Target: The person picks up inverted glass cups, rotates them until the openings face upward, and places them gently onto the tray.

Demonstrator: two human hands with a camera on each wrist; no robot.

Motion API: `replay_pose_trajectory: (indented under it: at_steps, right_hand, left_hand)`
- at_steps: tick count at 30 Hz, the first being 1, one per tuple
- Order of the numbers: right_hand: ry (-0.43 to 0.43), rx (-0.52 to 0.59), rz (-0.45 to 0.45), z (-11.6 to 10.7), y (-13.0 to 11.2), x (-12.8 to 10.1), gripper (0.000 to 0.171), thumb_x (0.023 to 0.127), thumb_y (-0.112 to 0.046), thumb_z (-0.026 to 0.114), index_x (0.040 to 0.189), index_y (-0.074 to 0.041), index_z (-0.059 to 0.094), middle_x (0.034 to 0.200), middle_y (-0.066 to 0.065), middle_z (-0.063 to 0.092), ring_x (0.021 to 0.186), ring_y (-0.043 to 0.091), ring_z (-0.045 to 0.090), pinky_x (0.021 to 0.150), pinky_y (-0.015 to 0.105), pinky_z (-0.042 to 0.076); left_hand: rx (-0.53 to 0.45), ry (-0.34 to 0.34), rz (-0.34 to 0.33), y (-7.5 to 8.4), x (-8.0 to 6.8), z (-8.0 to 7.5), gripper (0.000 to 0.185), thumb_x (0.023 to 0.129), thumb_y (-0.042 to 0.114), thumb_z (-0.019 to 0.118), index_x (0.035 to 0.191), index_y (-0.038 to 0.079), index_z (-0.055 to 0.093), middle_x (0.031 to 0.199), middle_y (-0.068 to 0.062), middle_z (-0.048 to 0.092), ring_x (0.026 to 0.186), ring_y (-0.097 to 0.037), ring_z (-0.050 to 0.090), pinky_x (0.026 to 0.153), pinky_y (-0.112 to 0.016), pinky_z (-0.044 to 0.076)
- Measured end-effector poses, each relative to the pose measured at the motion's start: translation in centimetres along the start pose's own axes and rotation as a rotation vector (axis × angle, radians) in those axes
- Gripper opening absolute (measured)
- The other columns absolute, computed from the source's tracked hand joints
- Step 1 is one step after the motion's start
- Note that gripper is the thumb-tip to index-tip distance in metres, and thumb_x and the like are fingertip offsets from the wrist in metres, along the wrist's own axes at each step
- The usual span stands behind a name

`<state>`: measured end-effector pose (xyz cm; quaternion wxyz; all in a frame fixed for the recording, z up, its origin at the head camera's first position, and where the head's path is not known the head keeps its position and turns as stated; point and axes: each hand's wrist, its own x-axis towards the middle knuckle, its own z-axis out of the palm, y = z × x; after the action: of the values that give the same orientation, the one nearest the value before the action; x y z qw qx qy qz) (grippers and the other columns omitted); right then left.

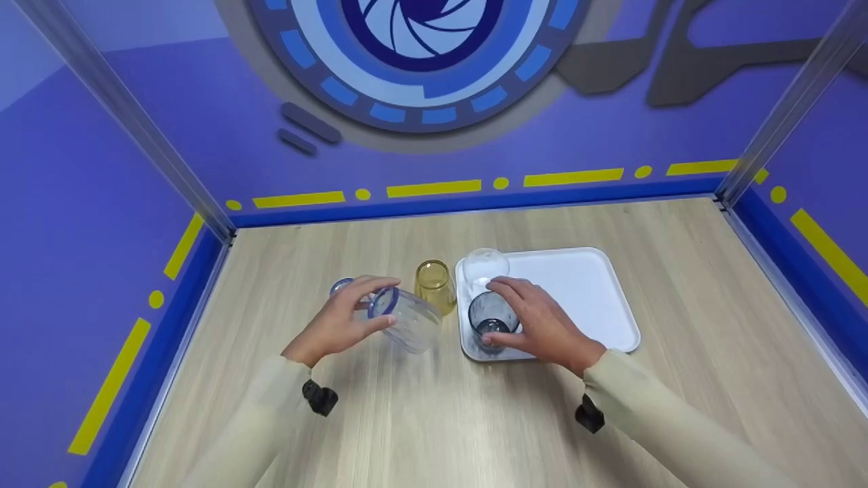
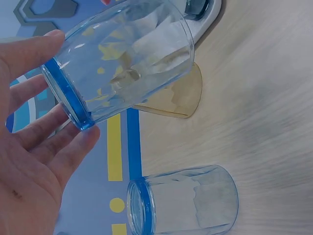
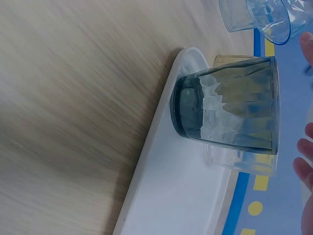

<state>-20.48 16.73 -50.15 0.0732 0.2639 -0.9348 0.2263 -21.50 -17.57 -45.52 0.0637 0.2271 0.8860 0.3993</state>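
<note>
My left hand (image 1: 339, 324) grips a clear glass tumbler (image 1: 415, 324) by its thick blue base, thumb on one side and fingers on the other. The tumbler is tilted, its mouth pointing down and to the right above the table. A second blue-based tumbler (image 2: 190, 200) stands base up on the table, partly behind the left hand in the head view. Around the rim of an upright smoky grey glass (image 3: 234, 107) my right hand (image 1: 546, 329) is spread; the right wrist view shows its fingertips apart from the glass. That glass stands at the left end of a white tray (image 1: 583, 291).
Between the left hand and the tray, an amber glass (image 1: 434, 291) stands on the wooden table (image 1: 434, 420). Behind the grey glass, a colourless glass (image 1: 485, 261) stands on the tray's back left corner. Blue printed panels (image 1: 434, 159) enclose the table's back and sides.
</note>
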Motion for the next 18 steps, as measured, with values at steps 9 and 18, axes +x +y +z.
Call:
replay_pose_trajectory:
  at_steps: [9, 18]
  right_hand:
    - [0.018, 0.018, -0.008, -0.3, -0.4, -0.1, 0.081, 0.077, -0.058, 0.073, 0.142, -0.019, 0.045, 0.143, 0.003, 0.049, 0.132, 0.023, 0.046, 0.111, 0.048, 0.039]
    - [0.033, 0.039, -0.009, -0.5, -1.0, -0.1, 0.081, 0.076, -0.055, 0.075, 0.142, -0.02, 0.044, 0.144, 0.002, 0.048, 0.132, 0.022, 0.046, 0.112, 0.047, 0.038]
  left_hand:
    - [-0.037, 0.008, 0.012, 0.5, 0.1, -0.2, 0.045, 0.089, 0.036, 0.069, 0.131, 0.039, 0.055, 0.137, 0.006, 0.053, 0.126, -0.019, 0.05, 0.102, -0.046, 0.049]
    - [-0.089, 0.026, 0.023, 1.1, 0.3, -0.2, 0.042, 0.088, 0.035, 0.07, 0.128, 0.035, 0.057, 0.13, 0.005, 0.056, 0.115, -0.018, 0.054, 0.098, -0.041, 0.052]
